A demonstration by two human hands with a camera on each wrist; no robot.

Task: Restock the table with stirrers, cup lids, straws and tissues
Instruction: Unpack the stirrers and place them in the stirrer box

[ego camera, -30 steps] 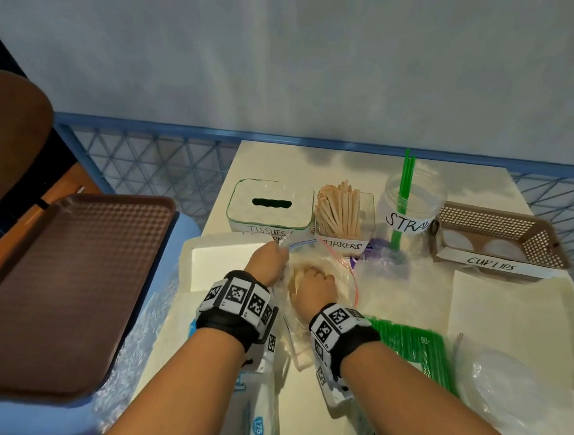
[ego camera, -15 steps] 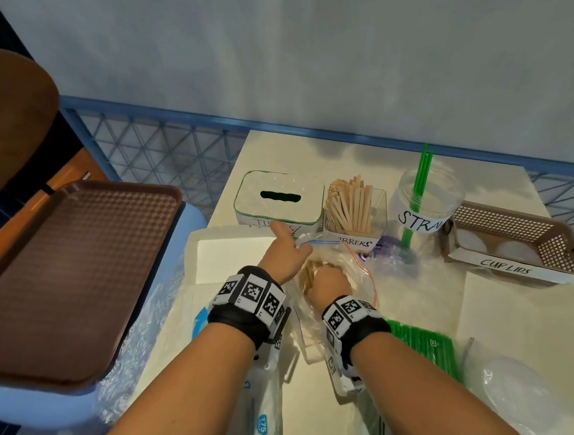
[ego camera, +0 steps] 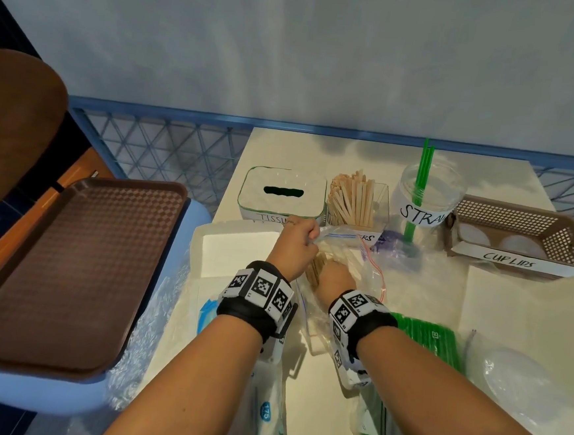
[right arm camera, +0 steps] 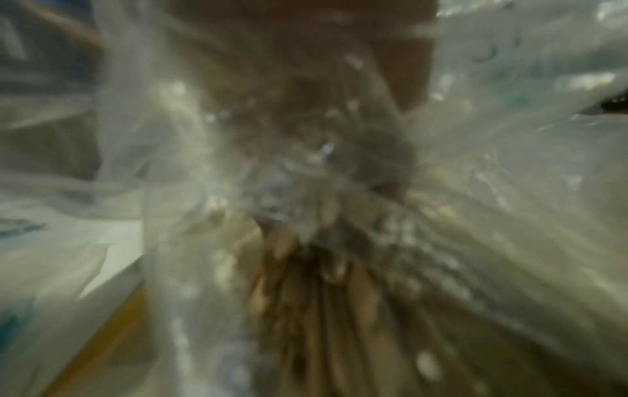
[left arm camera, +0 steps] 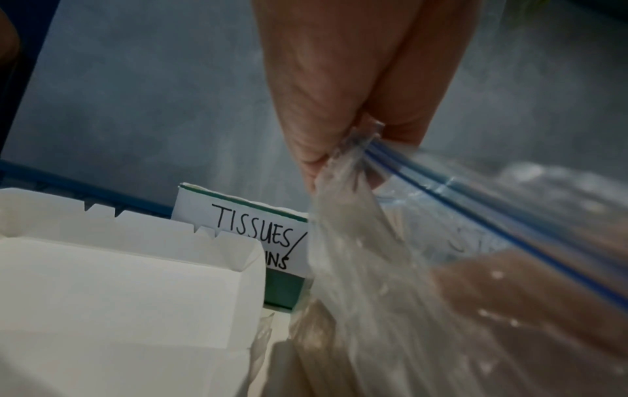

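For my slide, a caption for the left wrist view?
Left hand pinches zip bag open beside tissue box.

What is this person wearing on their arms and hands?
Both forearms are bare, with no sleeves in view, and the left hand and right hand wear no gloves. Each wrist carries a black band: the left wristband and the right wristband both bear white square tags printed with black-and-white coded patterns. No cables can be made out.
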